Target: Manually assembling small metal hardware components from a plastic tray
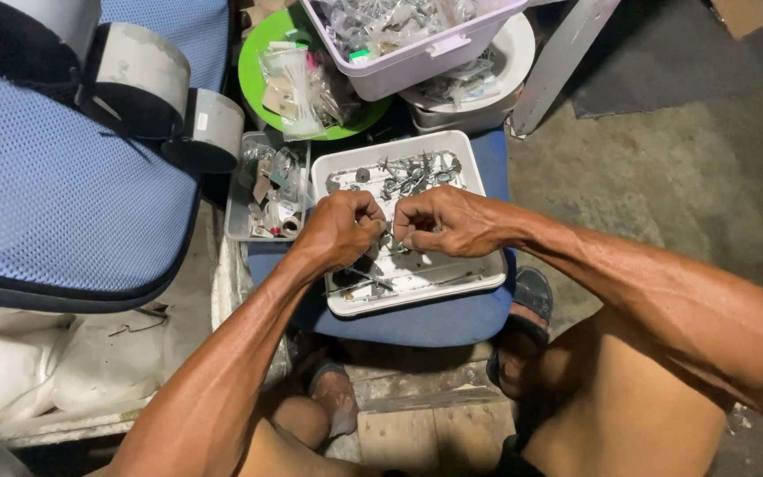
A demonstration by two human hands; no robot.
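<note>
Over a white tray (479,177) on a blue stool (434,322), the left hand (339,228) and right hand (441,221) pinch a small metal part (388,237) between closed fingertips. At twelve o'clock stands a lilac bin (417,57); at three, bare concrete floor (664,168); at nine, a blue mesh chair (55,185).

You look down at a stained grey concrete floor (682,177) toward three o'clock, a blue mesh chair (46,194) at nine, and a blue padded stool (417,322) at centre.

A blue padded stool (434,322) is carrying a white tray (474,172) of small metal parts (412,172) and a clear box (240,225) beside it.
</note>
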